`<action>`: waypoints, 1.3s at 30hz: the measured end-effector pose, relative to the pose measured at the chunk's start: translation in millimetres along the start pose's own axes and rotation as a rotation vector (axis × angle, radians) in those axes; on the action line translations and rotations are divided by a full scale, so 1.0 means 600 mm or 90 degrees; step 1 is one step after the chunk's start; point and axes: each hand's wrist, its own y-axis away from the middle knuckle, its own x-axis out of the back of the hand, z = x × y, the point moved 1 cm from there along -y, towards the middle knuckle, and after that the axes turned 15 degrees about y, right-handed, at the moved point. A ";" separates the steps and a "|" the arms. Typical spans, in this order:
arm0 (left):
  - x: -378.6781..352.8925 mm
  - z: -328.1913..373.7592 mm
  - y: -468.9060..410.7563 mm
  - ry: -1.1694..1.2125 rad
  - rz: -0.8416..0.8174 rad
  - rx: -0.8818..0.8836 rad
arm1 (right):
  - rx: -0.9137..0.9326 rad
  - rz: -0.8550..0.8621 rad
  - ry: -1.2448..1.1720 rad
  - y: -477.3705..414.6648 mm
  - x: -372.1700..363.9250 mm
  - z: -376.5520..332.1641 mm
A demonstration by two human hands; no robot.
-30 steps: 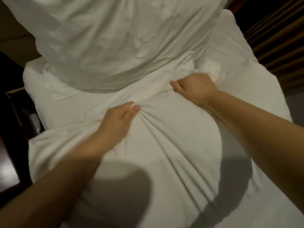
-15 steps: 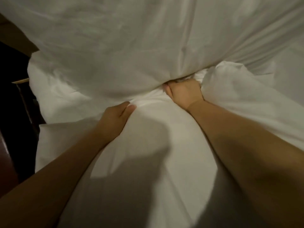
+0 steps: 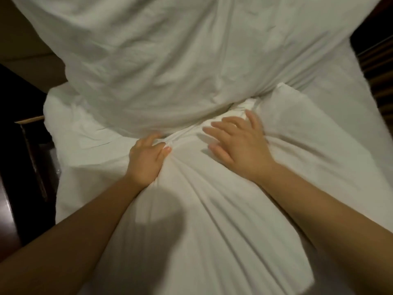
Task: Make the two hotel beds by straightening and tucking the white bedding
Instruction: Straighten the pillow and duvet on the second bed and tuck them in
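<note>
A white sheet (image 3: 212,220) lies over the bed in front of me, gathered into creases that fan out from my left hand (image 3: 146,160), which grips a bunch of it. My right hand (image 3: 238,145) lies with its fingers spread and straight on the sheet, just right of the bunch. A big crumpled white duvet (image 3: 180,60) fills the upper half of the view, and its lower edge hangs over the sheet just beyond both hands. More white bedding (image 3: 314,128) lies to the right.
A dark wooden piece of furniture (image 3: 32,158) stands close at the bed's left side, with dark floor around it. Dark curtain folds (image 3: 376,67) show at the far right edge. A beige surface (image 3: 27,39) is visible at the upper left.
My right hand has let go of the bunched fabric and now lies spread on the sheet. The duvet has dropped back a little. My left hand keeps its grip.
</note>
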 end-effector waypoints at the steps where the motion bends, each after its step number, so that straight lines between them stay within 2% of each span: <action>1: 0.000 0.002 0.000 -0.010 -0.008 0.001 | 0.007 -0.073 0.034 0.020 0.008 0.011; 4: -0.005 0.001 -0.003 0.006 -0.065 0.043 | -0.023 -0.267 0.103 0.035 0.005 0.053; 8: -0.003 0.003 -0.009 0.059 -0.064 0.066 | -0.029 -0.354 0.104 0.020 -0.053 0.074; 10: -0.007 0.003 -0.008 0.088 -0.037 0.064 | -0.047 -0.375 0.060 0.009 -0.087 0.085; 13: -0.018 -0.008 -0.020 0.053 -0.010 0.065 | -0.082 -0.368 0.027 -0.008 -0.138 0.101; 15: -0.027 -0.024 -0.029 0.042 0.035 0.028 | -0.092 -0.365 0.009 -0.019 -0.165 0.102; 18: -0.041 -0.037 -0.037 0.107 0.079 -0.016 | -0.101 -0.367 -0.006 -0.024 -0.190 0.099; 22: -0.049 -0.043 -0.043 0.145 0.069 0.003 | -0.098 -0.392 0.028 -0.024 -0.189 0.096; 27: -0.018 -0.020 -0.017 0.189 0.060 0.040 | -0.102 -0.452 0.118 -0.013 -0.131 0.066; 29: 0.008 0.022 0.019 0.171 0.101 -0.023 | -0.117 -0.467 0.163 0.002 -0.105 0.053; 31: 0.021 0.092 0.076 0.150 0.126 -0.134 | -0.132 -0.485 0.208 0.013 -0.083 0.045; 32: 0.019 0.133 0.114 0.124 0.112 -0.190 | -0.141 -0.491 0.229 0.015 -0.073 0.043; 34: -0.004 0.198 0.191 -0.017 0.006 -0.261 | -0.160 -0.496 0.264 0.013 -0.056 0.036; 36: -0.035 0.186 0.215 -0.100 -0.087 -0.219 | -0.186 -0.493 0.275 0.012 -0.039 0.027; 39: -0.048 0.136 0.181 -0.148 -0.053 -0.176 | -0.224 -0.480 0.236 0.025 -0.009 0.007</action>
